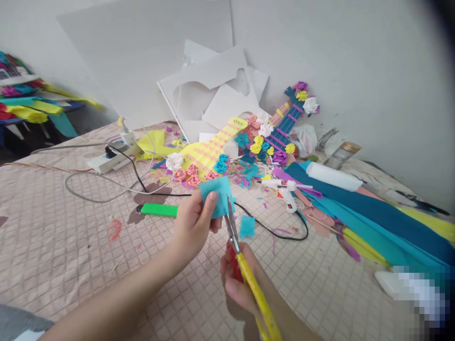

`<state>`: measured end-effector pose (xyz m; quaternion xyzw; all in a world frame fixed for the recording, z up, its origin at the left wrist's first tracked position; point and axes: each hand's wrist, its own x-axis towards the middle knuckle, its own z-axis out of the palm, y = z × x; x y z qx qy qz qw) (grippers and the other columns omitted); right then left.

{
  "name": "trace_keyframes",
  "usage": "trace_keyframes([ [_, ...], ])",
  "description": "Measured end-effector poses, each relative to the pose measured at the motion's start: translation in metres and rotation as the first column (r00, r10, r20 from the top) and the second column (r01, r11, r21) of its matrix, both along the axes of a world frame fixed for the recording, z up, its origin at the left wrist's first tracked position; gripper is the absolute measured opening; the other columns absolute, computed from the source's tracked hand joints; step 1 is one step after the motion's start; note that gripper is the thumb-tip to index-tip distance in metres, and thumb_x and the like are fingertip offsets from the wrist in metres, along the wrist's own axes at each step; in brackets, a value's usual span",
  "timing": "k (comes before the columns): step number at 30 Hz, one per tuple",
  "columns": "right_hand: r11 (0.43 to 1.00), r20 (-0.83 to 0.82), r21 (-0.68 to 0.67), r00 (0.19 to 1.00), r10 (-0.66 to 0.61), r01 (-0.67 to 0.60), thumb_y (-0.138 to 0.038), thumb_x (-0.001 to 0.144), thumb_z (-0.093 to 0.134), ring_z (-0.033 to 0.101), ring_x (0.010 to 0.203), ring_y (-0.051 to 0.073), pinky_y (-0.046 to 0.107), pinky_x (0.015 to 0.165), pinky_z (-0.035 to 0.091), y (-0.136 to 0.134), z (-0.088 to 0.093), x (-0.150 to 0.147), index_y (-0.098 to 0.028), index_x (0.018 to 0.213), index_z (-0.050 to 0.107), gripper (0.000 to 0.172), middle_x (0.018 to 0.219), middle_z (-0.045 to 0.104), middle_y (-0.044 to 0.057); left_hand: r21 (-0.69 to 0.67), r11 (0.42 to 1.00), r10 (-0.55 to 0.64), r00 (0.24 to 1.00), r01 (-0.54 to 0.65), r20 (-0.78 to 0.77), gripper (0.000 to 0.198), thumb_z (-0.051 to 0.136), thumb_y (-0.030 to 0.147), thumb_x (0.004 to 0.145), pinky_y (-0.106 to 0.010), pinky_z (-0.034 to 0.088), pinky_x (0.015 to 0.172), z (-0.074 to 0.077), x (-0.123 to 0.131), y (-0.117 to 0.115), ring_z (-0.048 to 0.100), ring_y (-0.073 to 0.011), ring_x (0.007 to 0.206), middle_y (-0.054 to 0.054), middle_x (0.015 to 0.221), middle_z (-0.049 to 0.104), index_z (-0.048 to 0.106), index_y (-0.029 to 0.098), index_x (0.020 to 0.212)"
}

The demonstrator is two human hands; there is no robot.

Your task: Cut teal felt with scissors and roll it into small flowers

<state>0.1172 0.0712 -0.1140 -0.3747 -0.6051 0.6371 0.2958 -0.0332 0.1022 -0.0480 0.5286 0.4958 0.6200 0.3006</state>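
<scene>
Pinched in my left hand (195,220) is a turquoise square of crepe paper (218,193), held up above the table. My right hand (241,277) grips a pair of scissors (232,234) with one yellow and one red handle. The metal blades point away from me and meet the right edge of the paper. A smaller turquoise paper piece (247,227) lies on the table just right of the blades. Left of my left hand rests a green box cutter (159,210), its right end hidden behind the hand.
Behind stand a yellow paper guitar (213,147) and a blue one (286,125), trimmed with paper flowers. A hot glue gun (284,192) with a black cord lies right of centre. Crepe paper rolls (373,213) fill the right side; a power strip (110,158) and cables lie left.
</scene>
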Motion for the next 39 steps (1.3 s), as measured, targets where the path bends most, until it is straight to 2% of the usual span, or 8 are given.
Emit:
trace_keyframes([
  [3, 0.999, -0.011, -0.047, 1.000, -0.010, 0.009, -0.046, 0.063, 0.065, 0.043, 0.053, 0.008, 0.022, 0.045, 0.032, 0.002, -0.001, 0.000, -0.024, 0.093, 0.041, 0.044, 0.075, 0.052, -0.001, 0.005, 1.000, -0.012, 0.999, 0.012, -0.030, 0.032, 0.040, 0.031, 0.091, -0.013, 0.036, 0.037, -0.003, 0.001, 0.000, 0.044, -0.0043, 0.035, 0.006, 0.040, 0.048, 0.044, 0.017, 0.062],
  [7, 0.997, -0.049, -0.073, 0.998, 0.026, -0.029, -0.048, 0.061, 0.065, 0.045, 0.055, 0.010, 0.022, 0.046, 0.034, 0.008, -0.006, 0.001, -0.024, 0.094, 0.041, 0.048, 0.076, 0.052, -0.001, -0.002, 0.998, -0.055, 0.998, 0.055, 0.020, 0.028, 0.041, 0.033, 0.090, -0.014, 0.038, 0.039, -0.004, 0.002, -0.003, 0.047, -0.0053, 0.040, 0.005, 0.045, 0.050, 0.048, 0.016, 0.068],
  [13, 0.994, -0.100, -0.080, 0.992, 0.073, -0.081, -0.049, 0.065, 0.064, 0.045, 0.055, 0.009, 0.022, 0.047, 0.035, 0.009, 0.002, 0.004, -0.024, 0.094, 0.040, 0.045, 0.078, 0.051, 0.000, -0.028, 0.993, -0.111, 0.991, 0.114, 0.067, 0.013, 0.060, 0.026, 0.077, -0.016, 0.043, 0.046, -0.001, 0.003, -0.006, 0.050, -0.0069, 0.050, 0.004, 0.057, 0.054, 0.053, 0.016, 0.075],
  [17, 0.994, -0.129, -0.108, 0.992, -0.006, -0.008, -0.049, 0.063, 0.065, 0.043, 0.056, 0.009, 0.022, 0.049, 0.035, 0.006, 0.012, -0.001, -0.023, 0.092, 0.040, 0.046, 0.078, 0.051, 0.000, -0.089, 0.986, -0.128, 0.982, 0.141, 0.142, 0.011, 0.060, 0.021, 0.074, -0.017, 0.042, 0.046, 0.000, 0.002, -0.005, 0.049, -0.0066, 0.049, 0.005, 0.054, 0.053, 0.051, 0.015, 0.072],
  [22, 0.984, -0.109, -0.151, 0.988, -0.107, 0.090, -0.049, 0.060, 0.064, 0.040, 0.051, 0.007, 0.022, 0.046, 0.032, 0.003, 0.012, -0.008, -0.023, 0.089, 0.039, 0.047, 0.071, 0.050, -0.002, -0.110, 0.974, -0.174, 0.963, 0.200, 0.206, 0.013, 0.059, 0.020, 0.076, -0.017, 0.041, 0.047, 0.001, 0.001, -0.005, 0.047, -0.0060, 0.049, 0.005, 0.052, 0.052, 0.050, 0.015, 0.068],
  [29, 0.986, -0.074, -0.141, 0.992, -0.100, 0.089, -0.041, 0.061, 0.064, 0.046, 0.055, 0.009, 0.023, 0.048, 0.036, 0.002, 0.010, -0.006, -0.023, 0.090, 0.040, 0.042, 0.073, 0.053, -0.001, -0.049, 0.982, -0.170, 0.967, 0.182, 0.188, 0.011, 0.058, 0.019, 0.076, -0.018, 0.040, 0.045, 0.001, 0.002, -0.007, 0.045, -0.0062, 0.047, 0.005, 0.051, 0.051, 0.050, 0.016, 0.069],
  [35, 0.978, -0.086, -0.187, 0.990, -0.115, 0.097, -0.045, 0.056, 0.066, 0.040, 0.049, 0.007, 0.023, 0.046, 0.032, 0.003, 0.008, -0.009, -0.023, 0.085, 0.039, 0.046, 0.070, 0.052, -0.002, -0.037, 0.981, -0.180, 0.968, 0.189, 0.173, 0.011, 0.056, 0.019, 0.077, -0.019, 0.039, 0.045, -0.001, 0.000, -0.006, 0.045, -0.0070, 0.048, 0.005, 0.052, 0.050, 0.049, 0.016, 0.069],
  [39, 0.978, -0.098, -0.183, 0.988, -0.123, 0.104, -0.044, 0.054, 0.067, 0.042, 0.052, 0.009, 0.024, 0.047, 0.032, 0.003, 0.007, -0.010, -0.024, 0.088, 0.039, 0.048, 0.070, 0.052, -0.002, -0.037, 0.982, -0.176, 0.973, 0.183, 0.146, 0.011, 0.056, 0.020, 0.077, -0.019, 0.038, 0.044, -0.001, 0.000, -0.005, 0.044, -0.0071, 0.048, 0.004, 0.052, 0.049, 0.049, 0.016, 0.069],
])
